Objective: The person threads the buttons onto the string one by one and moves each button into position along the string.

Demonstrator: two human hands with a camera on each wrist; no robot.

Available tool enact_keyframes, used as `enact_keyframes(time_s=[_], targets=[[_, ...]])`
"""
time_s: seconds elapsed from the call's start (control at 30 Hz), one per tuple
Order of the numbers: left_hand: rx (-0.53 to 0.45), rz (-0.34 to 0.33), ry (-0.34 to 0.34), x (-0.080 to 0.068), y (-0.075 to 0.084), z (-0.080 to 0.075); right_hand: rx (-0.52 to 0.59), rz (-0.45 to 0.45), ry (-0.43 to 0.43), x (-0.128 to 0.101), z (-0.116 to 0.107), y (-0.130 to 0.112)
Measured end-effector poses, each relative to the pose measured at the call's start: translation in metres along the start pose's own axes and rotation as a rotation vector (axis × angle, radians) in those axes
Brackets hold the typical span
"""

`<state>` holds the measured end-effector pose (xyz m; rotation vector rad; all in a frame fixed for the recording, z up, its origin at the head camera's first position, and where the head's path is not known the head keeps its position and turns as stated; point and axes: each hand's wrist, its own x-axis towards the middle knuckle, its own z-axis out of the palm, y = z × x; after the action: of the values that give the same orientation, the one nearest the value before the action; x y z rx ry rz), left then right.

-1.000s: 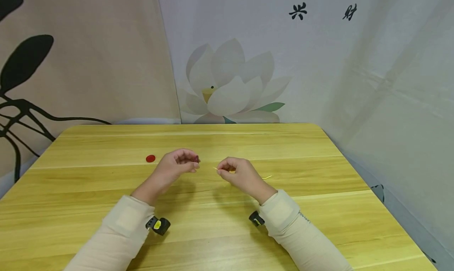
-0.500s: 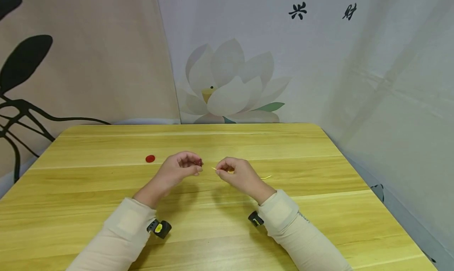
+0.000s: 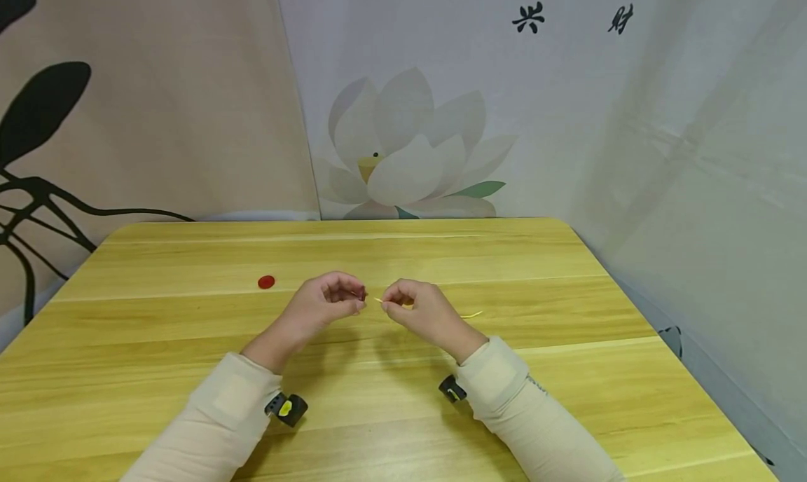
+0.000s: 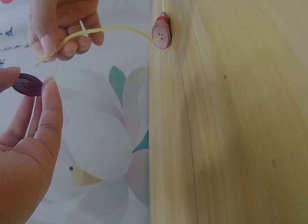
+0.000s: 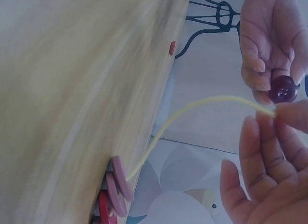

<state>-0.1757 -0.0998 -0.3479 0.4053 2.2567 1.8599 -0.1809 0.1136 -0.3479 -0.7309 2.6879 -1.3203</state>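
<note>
My left hand [image 3: 358, 297] pinches a dark purple button [image 4: 28, 84] between thumb and forefinger, just above the wooden table [image 3: 567, 293]. My right hand [image 3: 389, 304] pinches a thin yellow cord [image 5: 202, 106] near its free end, which points at the purple button [image 5: 283, 89] a short gap away. Behind the right hand the cord [image 4: 113, 31] trails down to the table, where a few pink and red buttons [image 5: 114, 191] are strung on it. In the left wrist view these strung buttons [image 4: 162, 33] rest on the tabletop.
A loose red button [image 3: 266, 281] lies on the table to the left of my hands. Printed cloth walls [image 3: 410, 118] stand close behind the table and along its right side. The table's right edge [image 3: 637, 307] is near.
My left hand has moved right with the purple button, narrowing the gap to the cord's tip. My right hand has shifted slightly left.
</note>
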Motion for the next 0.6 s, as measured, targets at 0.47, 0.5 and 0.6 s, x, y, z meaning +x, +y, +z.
enact_keyframes(time_s=[0.47,0.5,0.6], targets=[[0.057,0.016,-0.013,-0.0013,-0.0003,0.0050,0.017,0.000,-0.017,0.0007,0.0034,-0.0015],[0.062,0.017,-0.014,-0.0013,-0.0005,0.0052,0.016,0.000,-0.019,0.0007,0.0036,-0.0016],[0.072,0.022,-0.021,-0.0017,-0.0009,0.0055,0.015,0.005,-0.027,0.0004,0.0042,-0.0023]])
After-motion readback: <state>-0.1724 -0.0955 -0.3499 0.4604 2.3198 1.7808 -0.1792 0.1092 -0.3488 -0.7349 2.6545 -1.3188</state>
